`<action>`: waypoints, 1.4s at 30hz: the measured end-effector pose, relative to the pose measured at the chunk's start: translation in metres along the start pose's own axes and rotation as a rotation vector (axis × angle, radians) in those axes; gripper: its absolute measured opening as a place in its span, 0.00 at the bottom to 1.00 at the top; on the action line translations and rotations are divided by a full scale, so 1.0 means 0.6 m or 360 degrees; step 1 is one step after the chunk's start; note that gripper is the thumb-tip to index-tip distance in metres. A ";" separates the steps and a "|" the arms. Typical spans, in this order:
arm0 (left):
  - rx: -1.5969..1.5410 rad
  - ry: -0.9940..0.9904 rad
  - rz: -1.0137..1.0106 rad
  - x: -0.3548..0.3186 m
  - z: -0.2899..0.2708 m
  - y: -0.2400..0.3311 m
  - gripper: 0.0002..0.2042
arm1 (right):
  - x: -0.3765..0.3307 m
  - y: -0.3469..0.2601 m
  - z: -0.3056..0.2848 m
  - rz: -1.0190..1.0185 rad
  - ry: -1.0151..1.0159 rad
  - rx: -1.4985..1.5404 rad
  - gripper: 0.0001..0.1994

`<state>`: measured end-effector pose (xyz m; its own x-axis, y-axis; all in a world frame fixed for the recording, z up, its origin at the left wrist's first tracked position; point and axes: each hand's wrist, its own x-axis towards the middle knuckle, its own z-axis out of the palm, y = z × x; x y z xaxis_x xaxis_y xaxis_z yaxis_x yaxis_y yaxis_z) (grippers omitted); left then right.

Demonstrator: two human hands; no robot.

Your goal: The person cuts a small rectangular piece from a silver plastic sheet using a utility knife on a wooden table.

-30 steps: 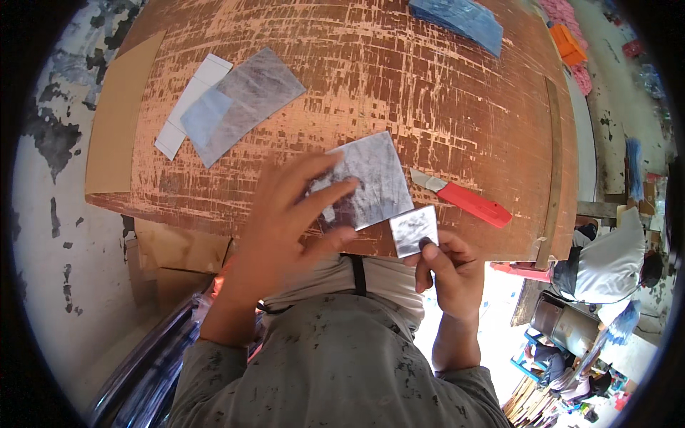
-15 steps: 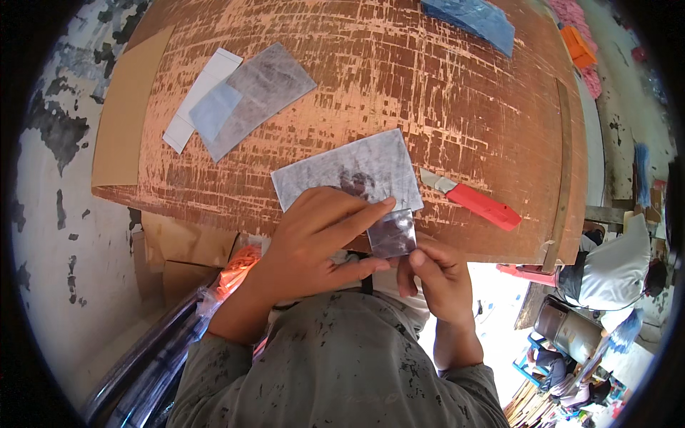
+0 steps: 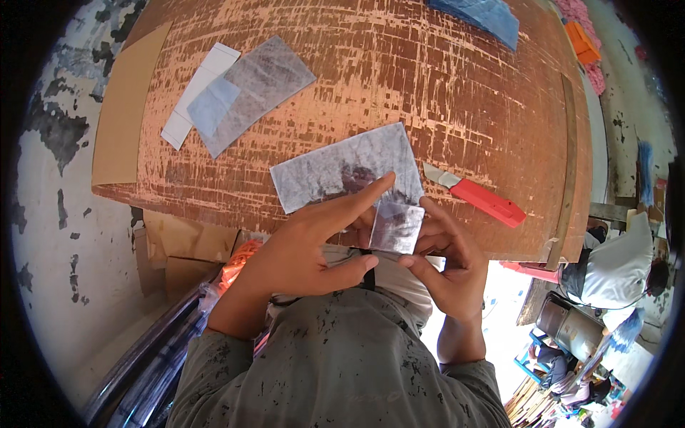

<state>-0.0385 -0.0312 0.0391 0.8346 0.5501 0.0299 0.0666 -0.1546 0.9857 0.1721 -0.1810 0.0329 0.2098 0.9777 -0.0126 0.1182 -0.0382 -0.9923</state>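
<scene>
A small square of clear, shiny plastic film (image 3: 397, 228) is between my hands at the table's near edge. My right hand (image 3: 454, 267) pinches it by the right side, thumb at the lower corner and fingers along the edge. At its left side is my left hand (image 3: 314, 239), index finger stretched out and thumb wide apart. Its other fingers are partly hidden behind the film's left edge. Beyond them lies a larger, cloudy translucent sheet (image 3: 325, 175) on the table. A red cutter knife (image 3: 489, 202), blade extended, rests right of that sheet.
The worn brown table (image 3: 357, 78) also bears a second cloudy sheet (image 3: 275, 82), a small bluish piece (image 3: 212, 107), a white strip (image 3: 187, 121), cardboard (image 3: 128, 114) at the left and blue film (image 3: 481, 21) at the far edge. A metal ruler-like strip (image 3: 569, 143) lies along the right.
The film square has shifted slightly right and turned a little. My right hand has moved up along its edge, fingers now showing. My left index finger has lifted off the film and straightened.
</scene>
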 end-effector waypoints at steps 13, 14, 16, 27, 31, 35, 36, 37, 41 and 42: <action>0.0249 0.0204 0.0304 0.007 -0.003 -0.012 0.41 | 0.008 -0.007 -0.002 0.0079 0.0023 0.0095 0.37; 0.0252 0.0206 0.0319 0.007 -0.003 -0.013 0.40 | 0.009 -0.009 -0.002 0.0088 0.0028 0.0096 0.37; 0.0253 0.0207 0.0334 0.008 -0.005 -0.014 0.39 | 0.009 -0.014 -0.001 0.0101 0.0031 0.0075 0.38; 0.0314 0.0208 0.0344 0.009 -0.008 -0.017 0.38 | 0.010 -0.010 0.000 0.0104 0.0035 0.0028 0.38; 0.0333 0.0202 0.0327 0.006 -0.010 -0.019 0.38 | 0.012 -0.010 0.001 0.0092 0.0028 0.0019 0.38; 0.0322 0.0205 0.0322 0.003 -0.010 -0.021 0.37 | 0.013 -0.007 0.006 0.0094 0.0044 0.0015 0.37; 0.0330 0.0218 0.0311 0.001 -0.010 -0.020 0.37 | 0.012 -0.006 0.007 0.0093 0.0037 0.0016 0.37; 0.0333 0.0226 0.0307 -0.001 -0.013 -0.016 0.37 | 0.011 -0.005 0.008 0.0096 0.0085 0.0043 0.37; 0.0553 0.0508 0.0337 -0.016 -0.057 -0.016 0.33 | 0.002 -0.008 0.007 0.0148 0.0422 -0.0093 0.36; 0.0783 0.0678 0.0363 -0.023 -0.070 -0.021 0.32 | 0.004 -0.006 0.006 0.0097 0.0492 -0.0203 0.36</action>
<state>-0.0739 -0.0023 0.0335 0.5763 0.7186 0.3892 0.2392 -0.6038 0.7604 0.1686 -0.1779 0.0358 0.5023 0.8646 -0.0136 0.2129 -0.1390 -0.9671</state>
